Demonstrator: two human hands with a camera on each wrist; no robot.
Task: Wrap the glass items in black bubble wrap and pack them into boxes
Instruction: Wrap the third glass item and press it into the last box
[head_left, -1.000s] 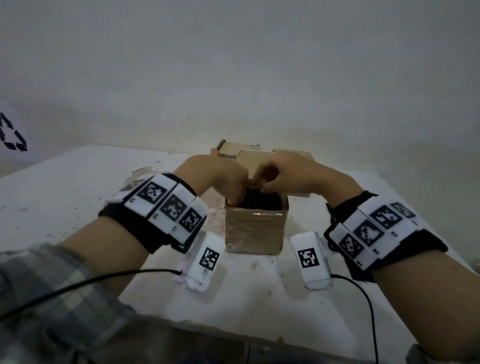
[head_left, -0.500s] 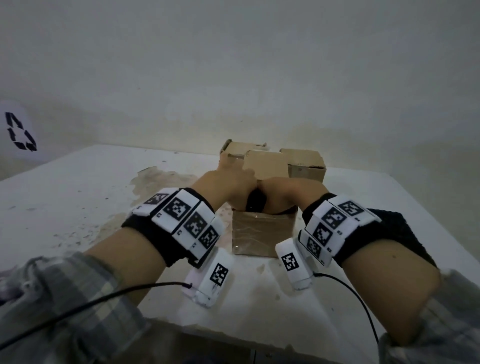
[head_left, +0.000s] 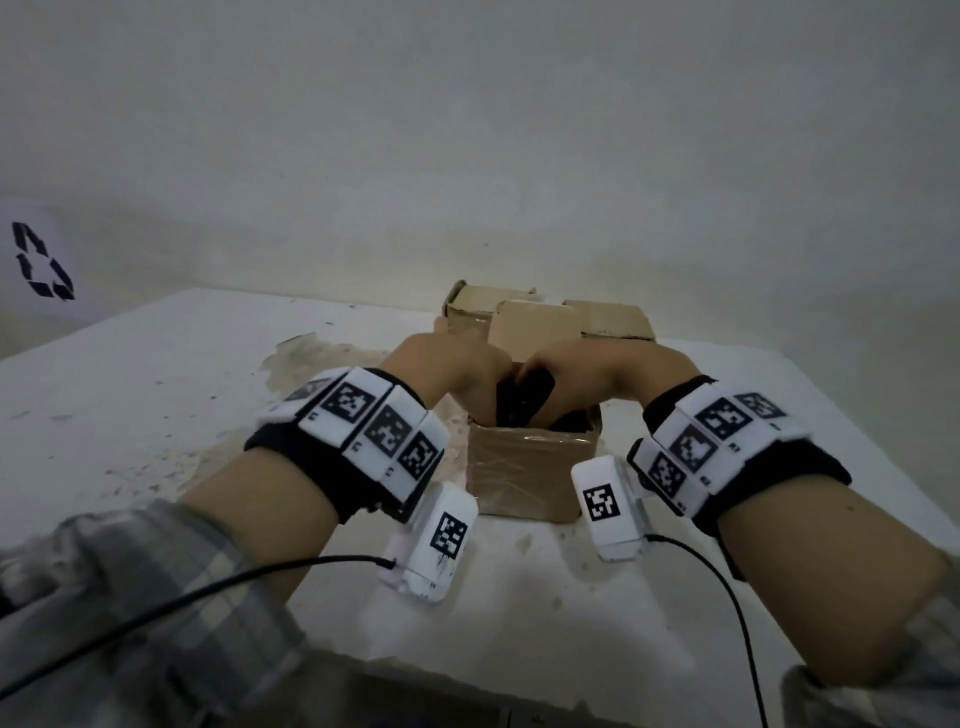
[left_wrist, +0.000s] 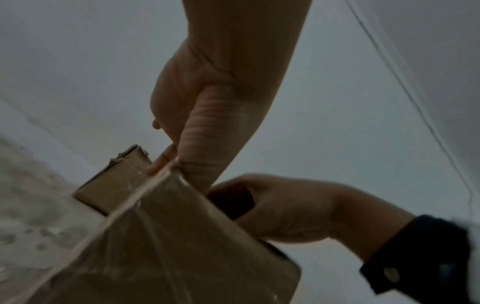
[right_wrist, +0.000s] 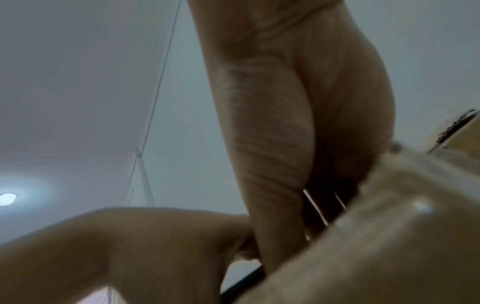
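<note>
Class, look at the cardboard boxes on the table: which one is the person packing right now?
The nearest box, at the table's front: both hands reach into its open top with the black wrapped bundle. The other boxes stand behind it, untouched.

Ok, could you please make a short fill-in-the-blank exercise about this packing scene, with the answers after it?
1. Both hands push a bundle of ____ colour into the box.
2. The open box in front is made of ____.
3. Behind the open box stand more ____.
4. The left hand and the right hand meet ____ the open box.

Answers: black; cardboard; boxes; above
</note>
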